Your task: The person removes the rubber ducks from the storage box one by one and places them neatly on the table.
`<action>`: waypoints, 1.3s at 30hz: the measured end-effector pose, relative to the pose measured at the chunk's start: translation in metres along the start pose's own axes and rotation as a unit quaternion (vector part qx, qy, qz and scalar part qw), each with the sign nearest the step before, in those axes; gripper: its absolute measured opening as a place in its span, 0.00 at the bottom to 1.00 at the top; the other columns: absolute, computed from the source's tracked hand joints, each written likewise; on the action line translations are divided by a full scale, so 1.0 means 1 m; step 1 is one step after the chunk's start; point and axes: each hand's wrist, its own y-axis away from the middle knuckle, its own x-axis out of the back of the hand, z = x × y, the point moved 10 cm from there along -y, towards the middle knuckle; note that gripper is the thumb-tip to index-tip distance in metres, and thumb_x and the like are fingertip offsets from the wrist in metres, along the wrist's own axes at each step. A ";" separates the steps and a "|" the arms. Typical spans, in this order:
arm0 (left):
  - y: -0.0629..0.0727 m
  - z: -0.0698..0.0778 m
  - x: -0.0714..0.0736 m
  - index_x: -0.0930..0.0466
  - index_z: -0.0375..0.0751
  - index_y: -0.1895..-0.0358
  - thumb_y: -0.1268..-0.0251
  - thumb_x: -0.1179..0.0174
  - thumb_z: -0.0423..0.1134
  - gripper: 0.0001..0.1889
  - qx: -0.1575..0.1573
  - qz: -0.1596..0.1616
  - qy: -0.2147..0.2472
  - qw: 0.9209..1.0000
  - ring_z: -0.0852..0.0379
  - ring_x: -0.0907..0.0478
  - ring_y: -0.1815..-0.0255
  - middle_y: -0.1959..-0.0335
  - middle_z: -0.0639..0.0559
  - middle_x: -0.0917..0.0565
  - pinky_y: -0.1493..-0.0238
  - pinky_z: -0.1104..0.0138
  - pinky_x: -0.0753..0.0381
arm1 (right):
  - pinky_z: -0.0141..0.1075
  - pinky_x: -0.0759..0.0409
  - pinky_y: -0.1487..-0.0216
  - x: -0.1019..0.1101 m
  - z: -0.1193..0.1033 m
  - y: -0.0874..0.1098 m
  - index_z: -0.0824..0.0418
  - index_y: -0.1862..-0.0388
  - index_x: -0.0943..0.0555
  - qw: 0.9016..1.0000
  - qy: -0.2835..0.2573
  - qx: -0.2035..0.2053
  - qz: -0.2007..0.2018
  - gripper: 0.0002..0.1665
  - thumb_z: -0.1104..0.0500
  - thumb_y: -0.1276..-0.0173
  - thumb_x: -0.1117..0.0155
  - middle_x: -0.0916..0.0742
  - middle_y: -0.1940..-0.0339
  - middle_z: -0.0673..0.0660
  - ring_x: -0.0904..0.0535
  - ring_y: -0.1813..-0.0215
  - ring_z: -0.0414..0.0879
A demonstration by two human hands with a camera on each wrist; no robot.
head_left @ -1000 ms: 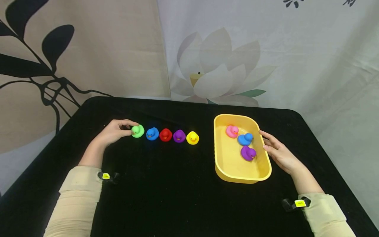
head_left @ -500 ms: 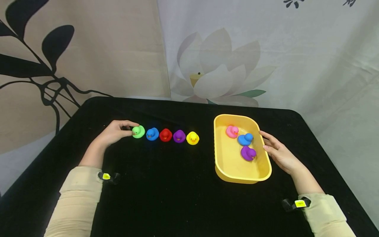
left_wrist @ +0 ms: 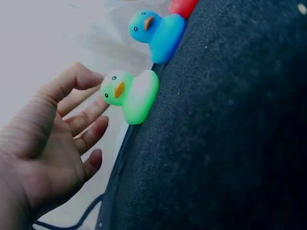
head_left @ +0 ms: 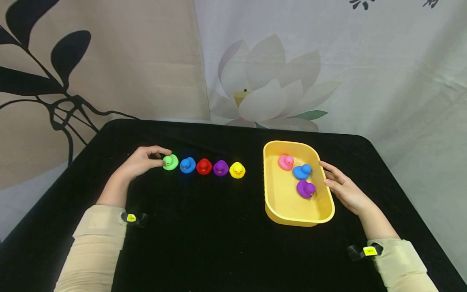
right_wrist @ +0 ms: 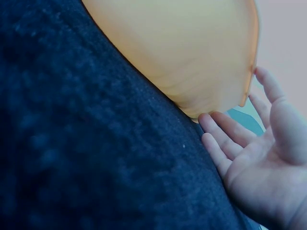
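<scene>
At the left end of a row of rubber ducks sits a green duck (head_left: 170,162). My left hand (head_left: 146,159) is right beside it, thumb tip at the duck's head and index finger raised over its far side. In the left wrist view the other fingers spread loosely behind the green duck (left_wrist: 132,96). A blue duck (head_left: 187,165), red duck (head_left: 204,166), purple duck (head_left: 220,168) and yellow duck (head_left: 237,170) continue the row. My right hand (head_left: 346,188) touches the right side of a yellow tub (head_left: 281,209), thumb at the rim and fingers against the outer wall (right_wrist: 192,52).
Inside the tub lie a pink duck (head_left: 286,162), another blue duck (head_left: 302,172) and another purple duck (head_left: 305,189). Everything stands on a black cloth-covered table (head_left: 204,243). Behind its far edge hangs a printed curtain (head_left: 164,61).
The green duck has shifted slightly right, closer to the blue one, and then stopped. My left index finger has lifted a little from it. The right hand and the tub have stayed put.
</scene>
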 end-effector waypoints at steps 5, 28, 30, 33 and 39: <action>0.000 0.017 0.002 0.25 0.39 0.40 0.34 0.42 0.36 0.20 -0.019 0.011 0.000 1.000 0.42 0.36 0.42 0.39 0.41 0.29 0.49 0.46 0.35 | 0.27 0.29 0.46 0.000 0.000 0.000 0.57 0.22 0.52 1.000 0.000 0.002 0.001 0.34 0.57 0.22 0.54 0.42 0.29 0.75 0.29 0.42 0.34; -0.003 0.104 -0.020 0.20 0.42 0.45 0.38 0.35 0.39 0.18 -0.113 0.053 0.005 0.992 0.48 0.34 0.46 0.47 0.49 0.22 0.49 0.50 0.38 | 0.27 0.29 0.46 0.000 -0.001 0.001 0.56 0.22 0.52 1.000 0.000 0.004 0.002 0.34 0.57 0.22 0.54 0.43 0.29 0.74 0.28 0.41 0.35; -0.003 0.111 -0.024 0.20 0.42 0.46 0.38 0.35 0.39 0.17 -0.116 0.056 0.009 0.992 0.46 0.33 0.45 0.48 0.49 0.21 0.48 0.49 0.38 | 0.27 0.29 0.46 0.001 -0.001 0.001 0.56 0.23 0.52 1.000 -0.001 0.006 0.001 0.34 0.58 0.22 0.54 0.42 0.29 0.74 0.28 0.41 0.35; -0.001 0.122 -0.030 0.19 0.43 0.47 0.39 0.35 0.39 0.17 -0.121 0.059 0.010 0.991 0.47 0.33 0.46 0.49 0.50 0.20 0.48 0.49 0.38 | 0.27 0.29 0.46 0.000 -0.001 0.000 0.56 0.23 0.51 1.000 -0.003 0.007 -0.001 0.33 0.58 0.22 0.54 0.42 0.29 0.74 0.28 0.41 0.35; 0.001 0.141 -0.049 0.19 0.44 0.47 0.40 0.34 0.40 0.17 -0.136 0.052 0.013 0.989 0.48 0.32 0.47 0.50 0.53 0.20 0.48 0.49 0.38 | 0.28 0.29 0.46 0.000 -0.001 0.000 0.56 0.22 0.52 1.000 -0.005 0.007 -0.001 0.34 0.57 0.22 0.54 0.43 0.29 0.75 0.28 0.41 0.35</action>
